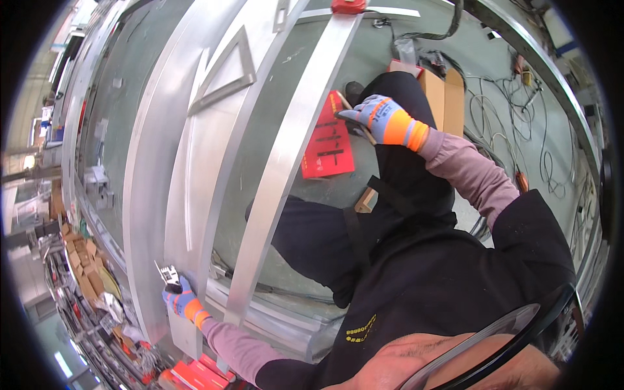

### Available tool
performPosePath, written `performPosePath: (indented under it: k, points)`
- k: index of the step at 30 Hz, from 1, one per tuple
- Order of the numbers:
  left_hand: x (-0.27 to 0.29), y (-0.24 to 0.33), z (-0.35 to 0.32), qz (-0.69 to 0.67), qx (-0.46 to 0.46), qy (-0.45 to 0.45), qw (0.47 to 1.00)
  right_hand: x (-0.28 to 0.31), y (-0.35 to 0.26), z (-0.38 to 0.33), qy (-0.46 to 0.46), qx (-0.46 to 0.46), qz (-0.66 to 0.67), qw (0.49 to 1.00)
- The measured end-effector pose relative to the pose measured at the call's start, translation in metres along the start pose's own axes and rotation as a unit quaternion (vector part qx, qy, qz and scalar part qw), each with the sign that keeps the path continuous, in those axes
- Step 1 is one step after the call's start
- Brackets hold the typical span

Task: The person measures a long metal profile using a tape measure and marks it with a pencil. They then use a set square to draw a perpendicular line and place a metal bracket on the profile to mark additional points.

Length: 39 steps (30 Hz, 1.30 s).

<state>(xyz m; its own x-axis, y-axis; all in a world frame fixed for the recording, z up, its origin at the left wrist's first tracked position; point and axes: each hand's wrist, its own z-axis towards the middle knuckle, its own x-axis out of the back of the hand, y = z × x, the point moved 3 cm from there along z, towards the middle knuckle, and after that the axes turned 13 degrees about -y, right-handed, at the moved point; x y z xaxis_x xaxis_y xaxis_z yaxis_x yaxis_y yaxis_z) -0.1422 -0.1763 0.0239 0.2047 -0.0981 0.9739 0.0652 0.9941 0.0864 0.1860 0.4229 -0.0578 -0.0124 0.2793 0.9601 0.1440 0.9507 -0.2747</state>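
From where I stand this is plainly a metalworking shop, with a long silver bar (296,120) beside broad metal panels (211,169), a triangular metal frame (224,95) at one panel's right edge, loose cables (547,166) curling over the green floor (302,52), and brown cardboard (84,263) amid jumbled stock (77,335) off to the left.

Your gloved left hand (182,300) and right hand (385,121) show grey-blue with orange cuffs (416,135), your sleeve (471,170) mauve, your jacket (448,286) black with yellow lettering (361,329), the metal beam (286,156) silver-grey, the floor (136,104) grey-green, and the flat box (318,153) red with black markings.
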Motion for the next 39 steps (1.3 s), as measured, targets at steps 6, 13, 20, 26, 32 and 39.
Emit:
performPosePath:
  k: [6,13,20,26,32,39]
  points:
    - [0.004,0.029,-0.011,-0.480,-0.038,0.002,0.876,0.009,0.000,-0.011,0.080,0.045,0.057,0.994]
    - [0.011,0.230,-0.157,-0.721,0.050,-0.286,0.629,0.021,-0.023,-0.027,0.248,0.061,0.203,0.945]
    - [-0.017,0.331,-0.220,-0.778,-0.098,-0.355,0.509,0.001,-0.043,-0.044,0.152,0.036,0.425,0.891]
    - [-0.009,0.352,-0.246,-0.722,-0.047,-0.655,0.218,0.059,-0.070,-0.035,0.194,0.201,0.286,0.917]
    - [-0.017,0.359,-0.248,-0.658,0.008,-0.750,-0.069,0.071,-0.066,-0.023,0.038,0.358,0.154,0.920]
    - [-0.010,0.324,-0.188,-0.492,-0.262,-0.741,0.375,0.086,-0.051,-0.026,0.103,0.402,0.039,0.909]
